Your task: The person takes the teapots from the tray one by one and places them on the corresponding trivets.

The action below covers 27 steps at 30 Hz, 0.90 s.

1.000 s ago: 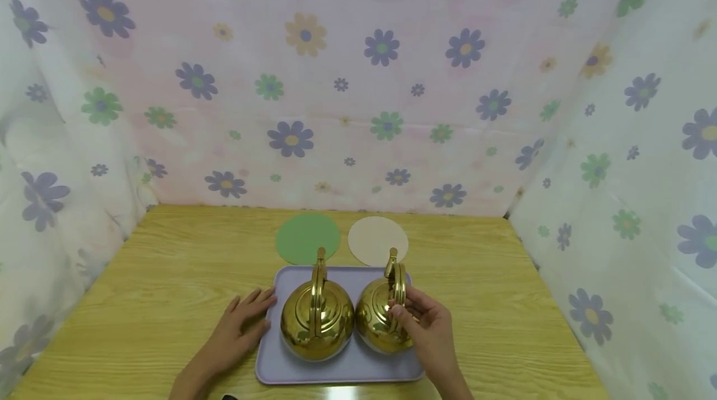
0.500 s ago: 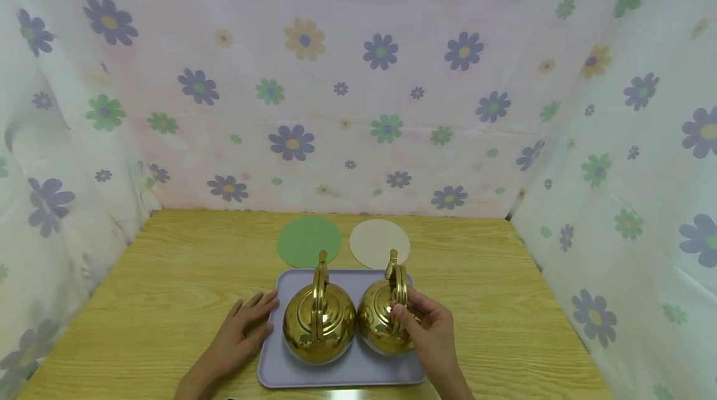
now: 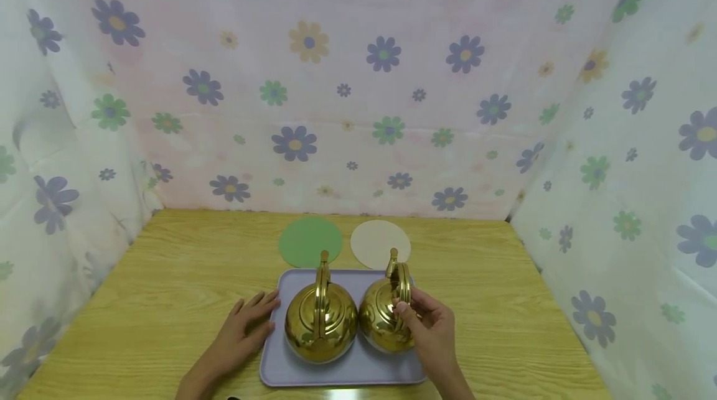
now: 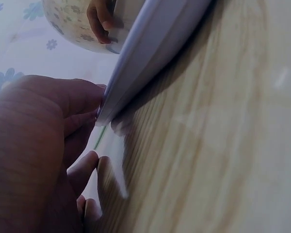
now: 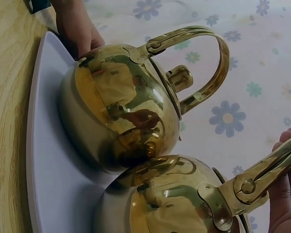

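Observation:
Two shiny gold kettles, a left kettle [image 3: 302,334] and a right kettle [image 3: 376,325], stand side by side on a lilac tray [image 3: 336,377]. My right hand [image 3: 437,331] grips the right kettle's arched handle [image 5: 254,187] between thumb and fingers; that handle leans to the right. The left kettle's handle [image 5: 220,63] stands up over its knobbed lid [image 5: 180,77], with no hand on it. My left hand [image 3: 238,338] lies at the tray's left edge, fingers extended. In the left wrist view, its thumb [image 4: 85,97] touches the tray's side.
Behind the tray lie a green round mat [image 3: 305,241] and a cream round mat [image 3: 375,238], close together. The wooden table [image 3: 185,263] is bounded by a flowered curtain [image 3: 347,76] at the back and both sides.
The head view has shifted slightly. The right kettle's handle leans a little farther right, with my right hand on it. My left hand stays at the tray's edge.

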Available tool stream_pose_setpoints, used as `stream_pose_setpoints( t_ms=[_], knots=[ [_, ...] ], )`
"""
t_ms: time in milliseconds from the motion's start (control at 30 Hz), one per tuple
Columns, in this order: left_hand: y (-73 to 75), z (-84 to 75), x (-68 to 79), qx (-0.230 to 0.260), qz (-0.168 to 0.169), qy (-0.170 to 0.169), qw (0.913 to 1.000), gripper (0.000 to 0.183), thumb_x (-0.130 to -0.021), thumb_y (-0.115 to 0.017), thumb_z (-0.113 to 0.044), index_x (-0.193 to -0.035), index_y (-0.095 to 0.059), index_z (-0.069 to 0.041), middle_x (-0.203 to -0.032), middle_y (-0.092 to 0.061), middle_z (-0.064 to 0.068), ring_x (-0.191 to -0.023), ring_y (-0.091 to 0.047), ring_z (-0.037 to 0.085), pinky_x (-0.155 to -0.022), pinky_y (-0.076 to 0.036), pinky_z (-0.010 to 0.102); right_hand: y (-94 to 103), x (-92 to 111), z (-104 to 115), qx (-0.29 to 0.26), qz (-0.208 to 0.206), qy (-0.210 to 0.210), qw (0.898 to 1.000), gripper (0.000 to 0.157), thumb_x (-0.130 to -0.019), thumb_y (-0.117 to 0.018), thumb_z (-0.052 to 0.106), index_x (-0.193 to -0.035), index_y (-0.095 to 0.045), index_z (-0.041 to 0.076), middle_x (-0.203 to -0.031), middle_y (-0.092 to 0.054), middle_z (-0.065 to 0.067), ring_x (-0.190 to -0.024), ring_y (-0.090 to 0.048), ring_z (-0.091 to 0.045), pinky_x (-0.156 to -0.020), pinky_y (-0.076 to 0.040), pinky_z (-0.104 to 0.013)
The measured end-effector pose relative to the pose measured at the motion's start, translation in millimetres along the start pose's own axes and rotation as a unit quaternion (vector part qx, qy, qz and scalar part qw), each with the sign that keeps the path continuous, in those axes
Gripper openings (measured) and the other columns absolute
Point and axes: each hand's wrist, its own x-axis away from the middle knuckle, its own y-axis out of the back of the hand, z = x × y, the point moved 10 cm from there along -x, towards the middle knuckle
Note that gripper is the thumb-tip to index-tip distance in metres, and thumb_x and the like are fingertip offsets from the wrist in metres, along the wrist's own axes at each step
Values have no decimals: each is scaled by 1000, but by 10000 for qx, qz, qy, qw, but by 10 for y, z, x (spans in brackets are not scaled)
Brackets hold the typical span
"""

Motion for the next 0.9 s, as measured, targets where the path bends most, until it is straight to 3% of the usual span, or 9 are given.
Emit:
stream_pose_setpoints(
  t_ms=[367, 567, 767, 900],
  knots=[
    [-7, 13, 1, 78, -17, -29, 10000, 40, -92, -72, -12, -132, -68, -10, -145, -60, 11, -142, -35, 1, -118, -2, 16, 10, -65, 89, 101, 170, 328, 9993, 27, -91, -65, -11, -114, -61, -23, -91, -76, 0, -81, -71, -7, -77, -59, -21],
    [-6, 7, -26, -10, -2, -57, 10000, 40, -93, -72, -13, -132, -68, -10, -145, -60, 13, -143, -41, 14, -117, -1, 14, -22, -139, 139, 15, 407, 521, 9978, 31, -89, -65, -14, -117, -58, -26, -97, -77, -9, -87, -73, -8, -78, -59, -22],
    [-1, 13, -4, -34, -56, -90, 9999, 40, -92, -72, -13, -132, -68, -10, -144, -60, 12, -143, -34, 2, -117, 0, 12, -70, -180, 108, -86, 705, 433, 9965, 32, -91, -65, -13, -118, -57, -27, -98, -77, -8, -88, -73, -9, -78, -60, -23],
    [3, 7, 10, -114, -112, -168, 9997, 40, -91, -73, -12, -131, -68, -10, -143, -61, 12, -142, -37, 4, -116, -1, 11, -91, -192, 123, -133, 779, 556, 9953, 32, -91, -64, -14, -118, -56, -28, -99, -77, -6, -88, -73, -8, -78, -59, -23]
  ],
)
